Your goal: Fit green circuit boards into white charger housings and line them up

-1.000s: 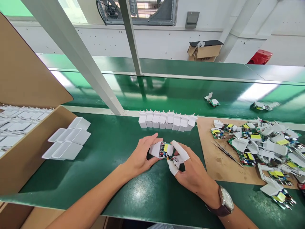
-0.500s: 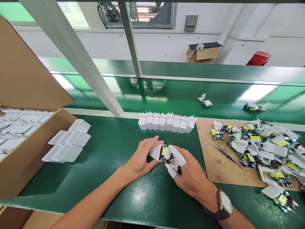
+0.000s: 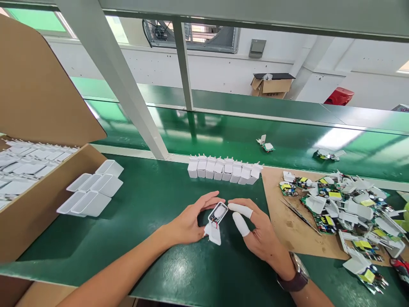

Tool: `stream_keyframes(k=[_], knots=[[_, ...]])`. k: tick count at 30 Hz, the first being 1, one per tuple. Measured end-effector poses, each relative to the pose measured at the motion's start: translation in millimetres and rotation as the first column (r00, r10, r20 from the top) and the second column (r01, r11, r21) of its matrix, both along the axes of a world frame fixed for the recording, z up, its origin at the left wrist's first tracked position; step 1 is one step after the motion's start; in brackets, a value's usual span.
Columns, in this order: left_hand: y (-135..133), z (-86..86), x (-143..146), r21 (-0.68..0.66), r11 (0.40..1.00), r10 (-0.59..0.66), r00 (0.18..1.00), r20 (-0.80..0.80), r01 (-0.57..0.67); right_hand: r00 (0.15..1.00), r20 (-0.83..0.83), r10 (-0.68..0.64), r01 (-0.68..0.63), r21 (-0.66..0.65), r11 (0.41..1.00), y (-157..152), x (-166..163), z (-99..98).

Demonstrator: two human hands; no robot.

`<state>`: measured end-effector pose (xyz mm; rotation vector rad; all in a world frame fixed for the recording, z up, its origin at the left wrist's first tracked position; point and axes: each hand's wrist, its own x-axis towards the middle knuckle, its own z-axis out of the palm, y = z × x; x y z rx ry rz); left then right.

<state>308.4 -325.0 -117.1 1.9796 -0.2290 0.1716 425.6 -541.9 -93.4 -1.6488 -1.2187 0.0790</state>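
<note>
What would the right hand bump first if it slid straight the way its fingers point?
Probably the white charger by the left hand. The right hand points at it, with a small gap between.

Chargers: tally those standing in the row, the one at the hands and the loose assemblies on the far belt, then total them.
Chargers standing in the row: 8
Open charger at the left hand: 1
Loose assemblies on the far belt: 2
Total: 11
</note>
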Motion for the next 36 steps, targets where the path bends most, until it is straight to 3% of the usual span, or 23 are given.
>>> stream_keyframes(k=[4, 7, 19, 25, 29, 32, 36], knots=[[1, -1.0, -4, 0.173, 0.971, 0.150, 0.984, 0.091, -0.164, 0.996, 0.051, 0.078, -0.074, -0.073, 0.995, 3, -4, -3.7], [2, 0.0, -6, 0.253, 0.944, 0.166, 0.967, 0.196, -0.213, 0.987, 0.125, 0.100, -0.077, -0.178, 0.981, 9, -10, -9.5], [-4, 5.3, -8, 0.373, 0.908, 0.118, 0.971, 0.208, -0.190, 0.995, 0.080, 0.060, -0.040, -0.228, 0.973, 9, -15, -9.7], [-2, 3.7, -9, 0.321, 0.928, 0.131, 0.972, 0.195, -0.190, 0.985, 0.160, 0.069, -0.031, -0.234, 0.972, 8, -11, -13.2], [7, 5.7, -9, 0.387, 0.903, 0.144, 0.979, 0.144, -0.189, 0.974, 0.225, 0.017, 0.032, -0.213, 0.976, 2, -2, -13.5], [17, 7.5, -7, 0.410, 0.876, 0.218, 0.967, 0.133, -0.254, 0.986, 0.149, -0.079, 0.102, -0.154, 0.983, -4, 3, -7.8], [21, 9.1, -2, 0.306, 0.907, 0.269, 0.957, 0.110, -0.290, 0.990, 0.065, -0.126, 0.129, -0.051, 0.990, -6, 2, -0.1]])
